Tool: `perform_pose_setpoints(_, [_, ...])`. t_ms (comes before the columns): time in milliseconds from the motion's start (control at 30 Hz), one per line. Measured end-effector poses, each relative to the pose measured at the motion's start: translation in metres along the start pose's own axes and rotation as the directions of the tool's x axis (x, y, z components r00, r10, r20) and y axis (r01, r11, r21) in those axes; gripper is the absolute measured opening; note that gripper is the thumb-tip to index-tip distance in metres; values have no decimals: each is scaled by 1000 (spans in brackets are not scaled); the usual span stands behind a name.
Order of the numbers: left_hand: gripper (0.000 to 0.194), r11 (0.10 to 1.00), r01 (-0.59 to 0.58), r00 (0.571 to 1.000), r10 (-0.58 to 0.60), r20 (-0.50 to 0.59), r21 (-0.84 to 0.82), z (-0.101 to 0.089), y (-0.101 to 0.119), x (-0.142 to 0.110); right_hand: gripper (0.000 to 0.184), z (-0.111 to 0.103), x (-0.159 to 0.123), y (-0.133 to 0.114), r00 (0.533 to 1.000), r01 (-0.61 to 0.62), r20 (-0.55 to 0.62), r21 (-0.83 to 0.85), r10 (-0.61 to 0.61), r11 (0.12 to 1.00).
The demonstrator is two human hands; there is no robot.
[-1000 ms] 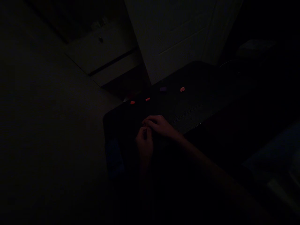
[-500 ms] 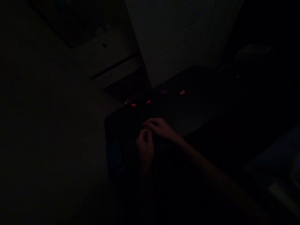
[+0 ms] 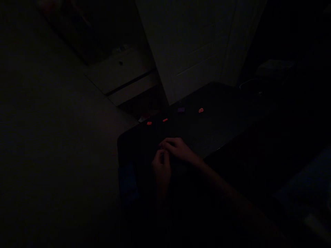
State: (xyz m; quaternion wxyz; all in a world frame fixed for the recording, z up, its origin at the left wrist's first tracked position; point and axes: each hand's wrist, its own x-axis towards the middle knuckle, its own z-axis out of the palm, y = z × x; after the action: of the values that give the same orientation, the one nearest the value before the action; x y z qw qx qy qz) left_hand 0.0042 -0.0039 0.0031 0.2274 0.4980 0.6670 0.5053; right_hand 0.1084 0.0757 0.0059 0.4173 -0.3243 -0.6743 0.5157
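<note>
The view is very dark. Over the dark table (image 3: 219, 127), my left hand (image 3: 162, 168) is closed, its thumb and fingers curled into a pinch. Just beyond it, my right hand (image 3: 177, 147) is closed too, its fingertips meeting those of the left. Whatever is between the fingertips is too small and dim to make out. Past the hands lie a small orange-red piece (image 3: 149, 123), a short orange-red bar (image 3: 165, 120), a purple block (image 3: 181, 110) and an orange roundish piece (image 3: 201, 110).
A dark blue flat object (image 3: 128, 184) lies at the table's left end. Behind the table stand a pale door-like panel (image 3: 191, 69) and a light drawer unit (image 3: 124, 77). A thin pale cable (image 3: 248, 82) and a box-like shape (image 3: 275, 67) are at the far right.
The whole scene sits slightly lower in the picture, as the camera has tilted up a little. Both hands keep nearly the same pinched pose, and the small pieces have not moved on the table.
</note>
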Motion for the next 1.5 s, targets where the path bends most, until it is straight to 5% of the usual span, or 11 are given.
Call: perform_pose_setpoints(1500, [19,999,47,999,-47,4,-6,0,2,-1,22,0,0,0,1000,-7,-5,-9,7,1000])
